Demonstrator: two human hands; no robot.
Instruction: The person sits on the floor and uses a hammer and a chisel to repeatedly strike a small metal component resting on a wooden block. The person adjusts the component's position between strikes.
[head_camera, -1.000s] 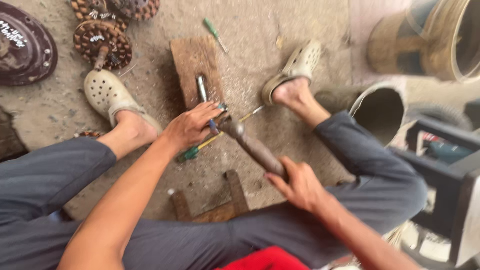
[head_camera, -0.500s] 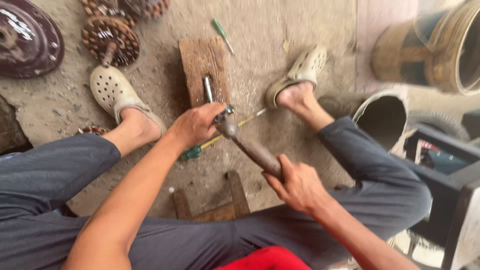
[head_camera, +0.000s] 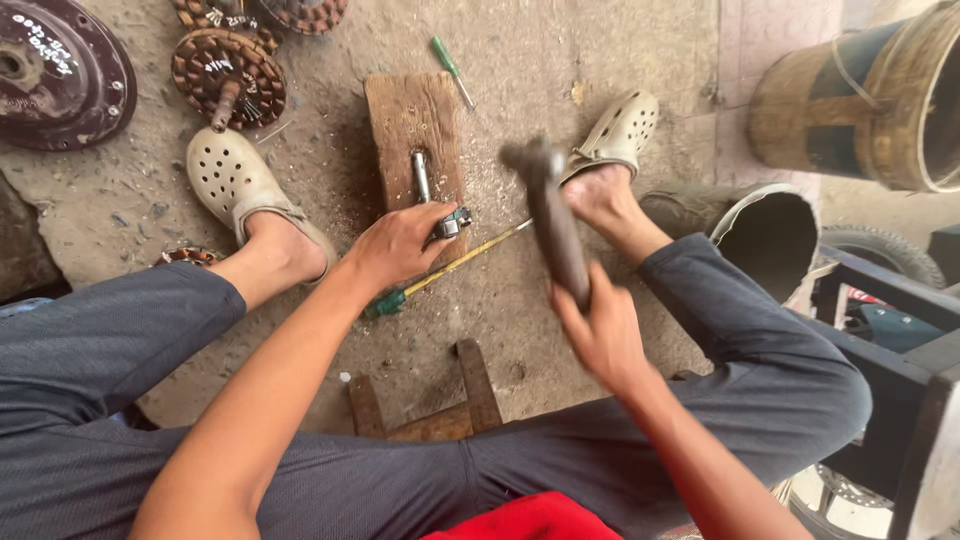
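The left hand (head_camera: 400, 243) reaches forward to the near end of a wooden block (head_camera: 412, 125) on the concrete floor (head_camera: 560, 60), its grip closed around a small metal fitting (head_camera: 450, 224) at the base of a short steel shaft (head_camera: 421, 175) that lies along the block toward twelve o'clock. The right hand (head_camera: 603, 335), at about three o'clock from the left, is clamped on the handle of a hammer (head_camera: 549, 215) raised above the work and motion-blurred, its head up near the sandalled right foot (head_camera: 612, 140). A yellow-shanked screwdriver (head_camera: 450, 268) with a green handle lies on the floor just at five o'clock of the left hand, slanting toward the right foot; a second, green one (head_camera: 451, 68) lies at one o'clock of the block. The left foot (head_camera: 245, 195) sits at nine o'clock, with rusty toothed discs (head_camera: 228, 75) beyond it at eleven. To strike well here, I judge the shaft should stay flat and square on the block, the steadying fingers kept low and clear of the struck end, and the blow brought straight down rather than glancing, since the hammer head travels close to the left knuckles and an off-line hit could skid off the round steel.
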